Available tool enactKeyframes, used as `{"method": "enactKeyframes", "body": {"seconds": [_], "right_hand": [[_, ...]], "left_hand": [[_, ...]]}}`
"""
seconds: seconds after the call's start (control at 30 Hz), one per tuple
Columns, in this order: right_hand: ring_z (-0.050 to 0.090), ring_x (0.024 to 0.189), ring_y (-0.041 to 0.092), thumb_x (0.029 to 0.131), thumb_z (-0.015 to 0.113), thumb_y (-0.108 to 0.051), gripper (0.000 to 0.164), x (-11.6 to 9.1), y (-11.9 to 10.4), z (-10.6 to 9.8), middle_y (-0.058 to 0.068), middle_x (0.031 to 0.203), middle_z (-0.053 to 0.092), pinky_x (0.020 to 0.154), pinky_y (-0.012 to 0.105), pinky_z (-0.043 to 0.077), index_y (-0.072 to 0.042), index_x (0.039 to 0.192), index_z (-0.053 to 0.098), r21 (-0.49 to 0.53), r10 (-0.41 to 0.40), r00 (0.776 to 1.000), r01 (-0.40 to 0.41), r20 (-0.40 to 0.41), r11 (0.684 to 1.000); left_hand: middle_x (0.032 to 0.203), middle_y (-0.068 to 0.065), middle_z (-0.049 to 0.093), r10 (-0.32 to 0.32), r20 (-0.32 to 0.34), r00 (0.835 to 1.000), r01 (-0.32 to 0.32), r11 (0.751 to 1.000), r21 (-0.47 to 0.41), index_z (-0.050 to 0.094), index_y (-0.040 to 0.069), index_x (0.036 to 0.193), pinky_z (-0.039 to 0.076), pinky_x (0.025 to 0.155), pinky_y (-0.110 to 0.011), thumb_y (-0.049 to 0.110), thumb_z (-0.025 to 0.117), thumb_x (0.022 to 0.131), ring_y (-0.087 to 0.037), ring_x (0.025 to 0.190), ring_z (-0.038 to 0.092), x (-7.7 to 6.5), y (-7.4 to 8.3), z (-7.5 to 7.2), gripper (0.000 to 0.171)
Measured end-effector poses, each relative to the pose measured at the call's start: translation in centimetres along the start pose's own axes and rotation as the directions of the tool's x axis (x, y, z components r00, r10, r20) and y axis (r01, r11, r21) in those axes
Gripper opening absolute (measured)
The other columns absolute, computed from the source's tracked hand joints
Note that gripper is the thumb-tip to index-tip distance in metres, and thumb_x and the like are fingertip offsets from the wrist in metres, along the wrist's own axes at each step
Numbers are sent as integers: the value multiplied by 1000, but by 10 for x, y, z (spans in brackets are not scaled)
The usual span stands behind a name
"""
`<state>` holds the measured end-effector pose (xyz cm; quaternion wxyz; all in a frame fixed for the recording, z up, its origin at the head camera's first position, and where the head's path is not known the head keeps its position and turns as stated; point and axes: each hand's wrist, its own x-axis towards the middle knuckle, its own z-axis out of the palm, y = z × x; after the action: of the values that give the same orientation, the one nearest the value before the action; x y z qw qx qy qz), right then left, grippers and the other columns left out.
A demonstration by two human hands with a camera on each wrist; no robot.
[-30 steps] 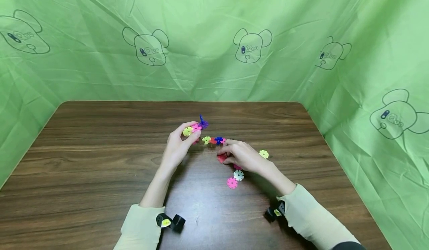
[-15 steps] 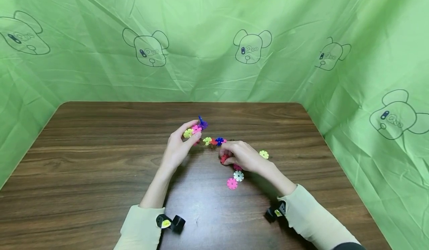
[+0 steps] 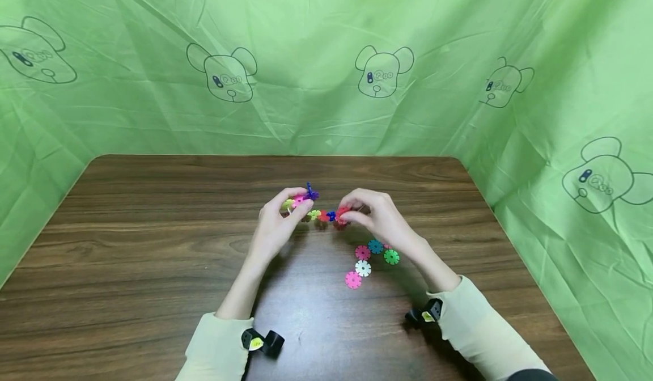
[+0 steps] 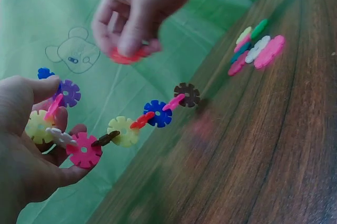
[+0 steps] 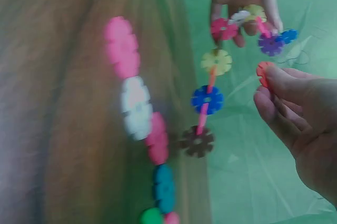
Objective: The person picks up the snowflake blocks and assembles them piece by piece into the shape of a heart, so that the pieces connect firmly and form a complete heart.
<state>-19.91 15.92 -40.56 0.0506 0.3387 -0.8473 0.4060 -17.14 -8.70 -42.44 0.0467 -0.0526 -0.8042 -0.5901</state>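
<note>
My left hand (image 3: 291,211) holds up one end of a chain of colourful snowflake discs (image 3: 322,215) above the brown table (image 3: 153,245). In the left wrist view the chain (image 4: 126,129) runs from my left hand (image 4: 37,145) through yellow, blue and brown discs, and its brown end disc (image 4: 187,94) hangs free. My right hand (image 3: 372,215) pinches a single red disc (image 3: 343,215) close to that free end. In the right wrist view the red disc (image 5: 263,72) sits between thumb and fingers, apart from the chain (image 5: 207,99).
Several loose discs lie on the table below my right hand: pink (image 3: 363,252), teal (image 3: 376,246), green (image 3: 391,257), white (image 3: 363,267) and another pink (image 3: 353,279). Green cloth (image 3: 326,58) printed with bear heads walls the table at back and sides.
My right hand rose off the table with the red disc and moved up to the chain's free end, uncovering the teal and green discs. My left hand barely moved.
</note>
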Motion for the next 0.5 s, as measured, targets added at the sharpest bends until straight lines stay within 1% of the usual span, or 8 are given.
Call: {"method": "enactKeyframes", "body": {"seconds": [0.07, 0.13, 0.2, 0.27, 0.33, 0.37, 0.4, 0.5], "right_hand": [[73, 79, 16, 91, 76, -8, 13, 4, -5, -4, 3, 96, 77, 68, 28, 61, -10, 103, 75, 27, 3, 999, -1, -47, 1000], [75, 80, 19, 91, 75, -6, 15, 9, -10, -6, 5, 98, 77, 70, 29, 62, -8, 106, 75, 50, -2, 996, 6, -86, 999], [76, 80, 21, 92, 74, -4, 16, 14, -16, -8, 8, 99, 77, 71, 31, 63, -7, 107, 75, 68, -8, 993, 16, -119, 998], [76, 81, 20, 92, 74, -4, 17, 19, -19, -9, 9, 100, 77, 73, 30, 63, -7, 108, 75, 73, -18, 988, 29, -152, 997], [76, 80, 20, 92, 74, -3, 17, 24, -22, -9, 9, 100, 77, 73, 30, 63, -7, 108, 75, 85, -32, 983, 48, -180, 995], [75, 80, 20, 92, 74, -3, 17, 26, -24, -9, 9, 100, 77, 73, 30, 63, -7, 109, 75, 92, -41, 981, 59, -191, 994], [75, 80, 19, 92, 74, -3, 17, 28, -25, -9, 8, 101, 77, 73, 30, 63, -7, 109, 75, 101, -51, 979, 72, -199, 992], [75, 80, 21, 92, 73, -2, 17, 34, -31, -8, 9, 101, 76, 74, 28, 63, -6, 108, 76, 134, -82, 973, 113, -215, 985]], "left_hand": [[127, -2, 73, 16, -16, 1000, -16, 1000, 17, 70, 27, 127, 48, 77, -33, 42, 73, 95, -19, 89, 59, -1, 1, 2, 35], [129, -3, 73, 29, -24, 999, -28, 999, 32, 69, 28, 130, 47, 76, -33, 43, 73, 95, -20, 83, 55, -1, 1, 3, 38], [133, -3, 71, 43, -24, 999, -42, 998, 41, 67, 30, 135, 49, 80, -34, 43, 73, 95, -20, 88, 59, -2, 1, 3, 42], [137, -3, 69, 55, -22, 998, -54, 998, 41, 66, 32, 137, 50, 86, -37, 43, 72, 95, -21, 98, 64, -2, 1, 4, 44], [134, -3, 71, 67, -23, 998, -66, 997, 37, 67, 32, 137, 51, 88, -39, 42, 73, 95, -22, 106, 67, -2, 1, 4, 43], [130, -3, 73, 73, -25, 997, -72, 997, 36, 68, 31, 135, 51, 89, -38, 41, 73, 95, -21, 109, 67, -2, 0, 5, 42], [126, -3, 74, 76, -29, 997, -75, 997, 32, 69, 30, 134, 51, 89, -38, 40, 74, 95, -20, 108, 67, -2, 0, 5, 41], [110, -3, 75, 85, -44, 995, -84, 996, 29, 73, 27, 129, 49, 79, -31, 38, 76, 93, -17, 95, 64, -2, -1, 7, 37]]}}
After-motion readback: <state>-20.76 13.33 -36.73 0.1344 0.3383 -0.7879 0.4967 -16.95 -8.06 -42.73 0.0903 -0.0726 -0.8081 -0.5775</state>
